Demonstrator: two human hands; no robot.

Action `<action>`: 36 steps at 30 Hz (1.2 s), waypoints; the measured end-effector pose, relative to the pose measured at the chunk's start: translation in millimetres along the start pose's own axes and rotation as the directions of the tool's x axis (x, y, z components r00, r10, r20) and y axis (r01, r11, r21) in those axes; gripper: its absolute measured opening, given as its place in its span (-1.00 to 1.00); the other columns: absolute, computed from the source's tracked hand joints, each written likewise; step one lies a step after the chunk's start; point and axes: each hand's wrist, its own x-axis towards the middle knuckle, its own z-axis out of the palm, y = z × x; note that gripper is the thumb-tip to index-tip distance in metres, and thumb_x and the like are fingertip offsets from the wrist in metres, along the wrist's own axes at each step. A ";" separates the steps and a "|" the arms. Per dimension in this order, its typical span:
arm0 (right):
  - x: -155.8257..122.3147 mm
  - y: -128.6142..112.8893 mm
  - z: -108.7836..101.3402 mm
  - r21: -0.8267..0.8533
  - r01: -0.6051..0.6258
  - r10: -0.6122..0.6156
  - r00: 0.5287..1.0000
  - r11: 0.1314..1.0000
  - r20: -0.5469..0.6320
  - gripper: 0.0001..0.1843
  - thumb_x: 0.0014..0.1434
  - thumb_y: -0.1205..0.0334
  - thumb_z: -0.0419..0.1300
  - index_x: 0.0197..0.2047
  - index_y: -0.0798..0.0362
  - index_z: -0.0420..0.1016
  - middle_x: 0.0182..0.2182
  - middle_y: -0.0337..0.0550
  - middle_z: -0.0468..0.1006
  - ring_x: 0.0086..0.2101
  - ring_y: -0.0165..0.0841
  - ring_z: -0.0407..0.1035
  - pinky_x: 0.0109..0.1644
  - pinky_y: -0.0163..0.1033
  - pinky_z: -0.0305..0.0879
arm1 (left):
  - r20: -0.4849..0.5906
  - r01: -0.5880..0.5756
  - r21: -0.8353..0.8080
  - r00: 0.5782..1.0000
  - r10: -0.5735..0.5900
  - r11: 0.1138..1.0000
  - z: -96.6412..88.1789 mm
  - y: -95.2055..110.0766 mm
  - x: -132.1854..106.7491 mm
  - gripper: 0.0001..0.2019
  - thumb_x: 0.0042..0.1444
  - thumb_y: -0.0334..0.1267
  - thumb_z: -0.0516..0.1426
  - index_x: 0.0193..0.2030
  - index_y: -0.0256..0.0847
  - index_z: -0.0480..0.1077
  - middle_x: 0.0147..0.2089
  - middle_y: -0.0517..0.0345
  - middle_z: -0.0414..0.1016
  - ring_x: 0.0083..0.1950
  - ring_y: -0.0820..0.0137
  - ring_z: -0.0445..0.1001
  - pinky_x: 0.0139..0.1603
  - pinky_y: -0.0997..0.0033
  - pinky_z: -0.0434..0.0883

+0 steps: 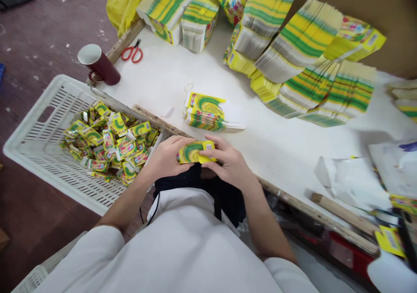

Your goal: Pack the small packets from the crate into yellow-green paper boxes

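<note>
Both my hands hold one small yellow-and-green printed carton [194,151] just off the table's near edge, close to my chest. My left hand [166,157] grips its left end with fingers curled round it. My right hand [228,162] pinches its right end. On the white table [286,145] just beyond lies a small pile of flat carton blanks [206,112] with the same print. To my left stands a white slatted crate [42,132] with several folded small cartons [109,140] heaped inside.
Tall fanned stacks of flat blanks [302,58] fill the far right of the table, more bundles [182,13] at the back. Red scissors [132,52] and a dark red cup [98,64] sit at the far left corner. Paper scraps [352,176] lie at right.
</note>
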 end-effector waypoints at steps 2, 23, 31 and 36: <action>1.3 -1.9 7.6 0.004 -0.022 0.022 0.992 1.000 -0.122 -0.75 0.23 0.25 0.29 0.00 -0.09 0.57 0.28 0.02 0.36 0.23 -0.10 0.35 0.25 0.09 0.38 | -0.023 0.015 0.014 1.000 -0.014 1.000 0.9 0.4 0.6 -0.45 0.02 -0.28 0.30 0.19 -0.12 0.36 0.09 -0.04 0.54 0.10 0.16 0.53 0.11 0.17 0.47; 68.5 42.2 -7.3 -0.390 -0.258 0.080 0.905 0.884 -0.418 -0.60 0.23 0.27 0.19 0.15 0.07 0.45 -0.16 0.07 0.54 -0.11 -0.01 0.39 0.08 0.21 0.36 | -0.096 0.423 0.095 0.905 -0.415 0.901 -78.1 -47.7 -49.3 -0.34 0.04 0.15 0.29 0.21 -0.13 0.40 0.06 -0.10 0.60 0.09 -0.02 0.54 0.17 -0.12 0.40; 32.9 -25.6 20.8 0.138 -0.102 0.137 0.953 0.985 -0.269 -0.53 0.17 0.26 0.32 0.12 -0.08 0.31 -0.33 -0.29 0.45 -0.31 -0.34 0.43 -0.10 -0.17 0.46 | -0.136 0.070 -0.902 0.889 -0.436 0.425 33.3 5.4 22.6 -0.34 -0.06 0.37 0.24 -0.01 -0.10 0.43 -0.03 -0.03 0.58 0.09 0.15 0.55 0.03 0.15 0.53; 16.1 -37.3 55.8 0.452 -0.062 0.125 0.986 0.890 -0.110 -0.45 0.22 0.05 0.33 0.21 -0.07 0.27 -0.12 -0.13 0.52 -0.16 -0.31 0.47 -0.07 -0.19 0.50 | -0.325 -0.207 -0.945 0.694 -0.642 0.254 35.9 28.2 47.8 -0.46 0.10 0.40 0.09 -0.30 -0.11 0.31 -0.44 0.23 0.30 -0.36 0.39 0.44 -0.20 0.33 0.49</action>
